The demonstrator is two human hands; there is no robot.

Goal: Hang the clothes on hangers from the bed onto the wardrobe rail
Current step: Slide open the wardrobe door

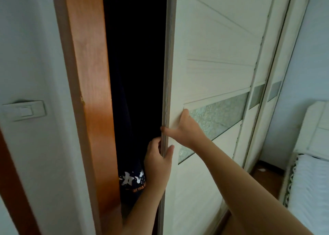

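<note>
- The left hand (157,161) is nearest. Its fingers curl round the leading edge of the sliding door (213,48) from the dark inner side, and its thumb lies on the front face. That grip suits hauling the panel sideways.
- Just above it, the right hand (187,128) clasps nothing. Its fingers are laid against the door's face at the lower left corner of the frosted strip (222,113), and its thumb stretches back to the same edge. It seems to add push and keep the panel running straight.
- My guess is the step in hand is widening the opening. The gap between the door's edge and the wooden side panel (89,74) looks too narrow to pass a hanger through.
- Inside the gap hangs a dark garment (132,179) with a pale print near its hem, close behind the left hand. The interior is black above it, so the rail cannot be made out.
- The garment crowds the opening and might snag anything brought in.
- A light switch (25,110) sits on the wall left of the side panel.
- Farther right, more door panels overlap. The sliding door must travel in front of or behind them.
- The bed (309,181) shows at the right edge with white bedding and a pale headboard (318,124). The clothes on hangers lie outside the view, so none has reached the wardrobe as far as can be seen.
</note>
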